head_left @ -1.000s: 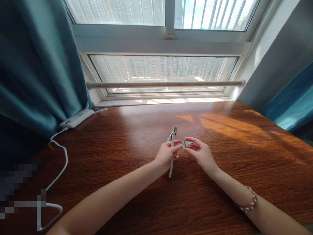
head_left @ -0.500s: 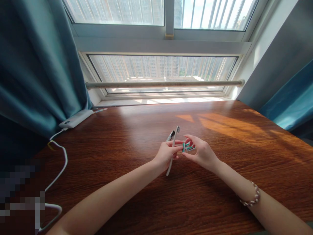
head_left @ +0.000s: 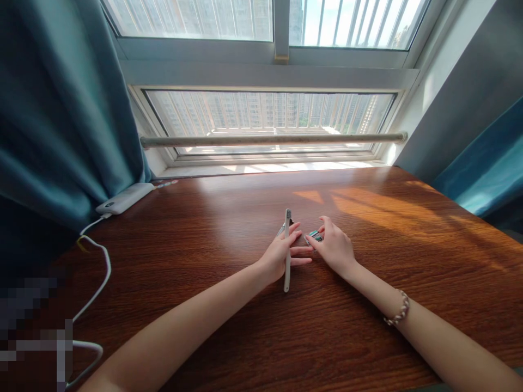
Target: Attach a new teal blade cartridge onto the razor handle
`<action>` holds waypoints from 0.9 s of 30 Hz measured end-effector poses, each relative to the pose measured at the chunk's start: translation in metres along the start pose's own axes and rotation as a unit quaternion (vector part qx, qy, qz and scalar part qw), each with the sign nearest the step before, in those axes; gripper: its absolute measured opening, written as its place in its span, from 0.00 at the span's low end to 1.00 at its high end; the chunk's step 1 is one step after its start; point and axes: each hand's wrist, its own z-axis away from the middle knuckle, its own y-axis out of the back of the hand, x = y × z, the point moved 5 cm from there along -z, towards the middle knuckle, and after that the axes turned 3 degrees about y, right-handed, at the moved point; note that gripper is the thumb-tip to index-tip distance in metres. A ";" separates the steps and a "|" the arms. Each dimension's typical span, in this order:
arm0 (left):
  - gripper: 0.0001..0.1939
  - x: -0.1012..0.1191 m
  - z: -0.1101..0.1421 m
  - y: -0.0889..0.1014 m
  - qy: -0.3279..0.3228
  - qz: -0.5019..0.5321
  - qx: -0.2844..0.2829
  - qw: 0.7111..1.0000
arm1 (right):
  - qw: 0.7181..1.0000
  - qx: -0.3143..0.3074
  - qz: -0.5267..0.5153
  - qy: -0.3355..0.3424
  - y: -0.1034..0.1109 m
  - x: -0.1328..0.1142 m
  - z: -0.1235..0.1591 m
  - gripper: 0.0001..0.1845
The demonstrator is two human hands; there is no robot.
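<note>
A pale toothbrush (head_left: 287, 267) stands nearly upright against my left hand (head_left: 278, 256), pinned by the thumb, its bristle head at the top. The fingers of this hand are spread toward the right. Behind the brush, partly hidden by it and the hand, is a slim silver handle with a black tip (head_left: 291, 221). My right hand (head_left: 337, 247) is close by on the right, its thumb and fingers curled around small teal-and-black rectangular pieces (head_left: 314, 234) that look like razor cartridges. The fingers hide part of them. The left fingertips reach near the right thumb.
Both hands are over a brown wood-grain table (head_left: 229, 218). A white box-shaped device (head_left: 125, 198) with a white cable (head_left: 107, 261) lies at the far left by a blue curtain (head_left: 69, 109). A rail (head_left: 278, 140) crosses the window behind the table.
My left fingers have opened away from the small teal-and-black piece, and the toothbrush has turned more upright. The right hand has shifted slightly left, and the pieces now sit within its fingers.
</note>
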 end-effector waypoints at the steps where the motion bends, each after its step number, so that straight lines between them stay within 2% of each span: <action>1: 0.26 0.000 0.001 0.000 0.001 -0.004 0.000 1.000 | 1.000 0.000 0.012 0.005 0.000 -0.002 0.000 0.28; 11: 0.25 -0.002 0.005 -0.003 0.006 -0.022 0.010 1.000 | 0.997 0.006 0.066 0.025 -0.002 -0.005 0.004 0.27; 27: 0.25 -0.001 0.009 -0.006 0.018 -0.024 0.026 0.999 | 0.995 -0.004 0.091 0.048 0.000 -0.005 0.008 0.26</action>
